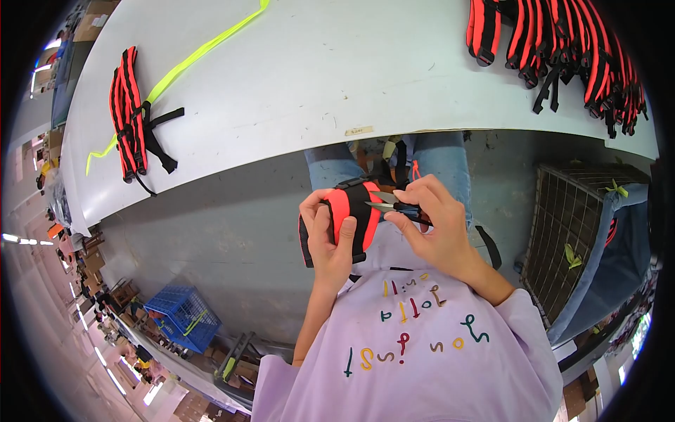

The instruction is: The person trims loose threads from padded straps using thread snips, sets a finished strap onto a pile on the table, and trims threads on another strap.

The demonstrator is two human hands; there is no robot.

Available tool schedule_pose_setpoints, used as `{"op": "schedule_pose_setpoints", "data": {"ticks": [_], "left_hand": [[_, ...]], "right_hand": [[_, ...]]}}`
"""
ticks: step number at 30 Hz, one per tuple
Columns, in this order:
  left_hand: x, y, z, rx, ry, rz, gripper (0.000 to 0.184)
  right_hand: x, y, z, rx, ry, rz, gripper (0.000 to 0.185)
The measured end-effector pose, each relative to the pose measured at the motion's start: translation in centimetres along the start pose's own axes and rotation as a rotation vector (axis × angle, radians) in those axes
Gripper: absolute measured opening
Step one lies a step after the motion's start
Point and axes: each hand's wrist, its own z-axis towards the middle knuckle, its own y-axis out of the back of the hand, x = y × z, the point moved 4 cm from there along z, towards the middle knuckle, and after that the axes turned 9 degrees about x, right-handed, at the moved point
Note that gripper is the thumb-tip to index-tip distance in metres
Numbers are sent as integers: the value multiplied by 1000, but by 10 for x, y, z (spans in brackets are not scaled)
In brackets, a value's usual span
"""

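Above my lap, my left hand point(328, 235) is wrapped round a folded red and black strap point(358, 211), its thumb pressed on the near face. My right hand point(437, 224) grips small metal snips point(394, 205) with dark handles. The blades are apart and point left, at the strap's right edge; whether they touch it I cannot tell. A black buckle and webbing show at the strap's top.
The white table point(281, 77) spans the top. On it lie a red and black strap bundle point(130, 116), a yellow-green ribbon point(204, 49) and a pile of similar straps point(555, 42). A wire cage point(566, 232) stands right, a blue crate point(184, 318) lower left.
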Motion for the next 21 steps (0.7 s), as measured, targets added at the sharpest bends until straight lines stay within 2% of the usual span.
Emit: {"op": "schedule_pose_setpoints", "data": {"ticks": [16, 19, 21], "left_hand": [[0, -5, -2, -4, 17, 71, 24], [0, -5, -2, -11, 17, 56, 24], [-1, -5, -1, -30, 18, 36, 24]], "right_hand": [[2, -2, 0, -30, -24, 3, 27], [1, -5, -1, -40, -50, 42, 25], [-8, -11, -2, 4, -149, 233, 23]]}}
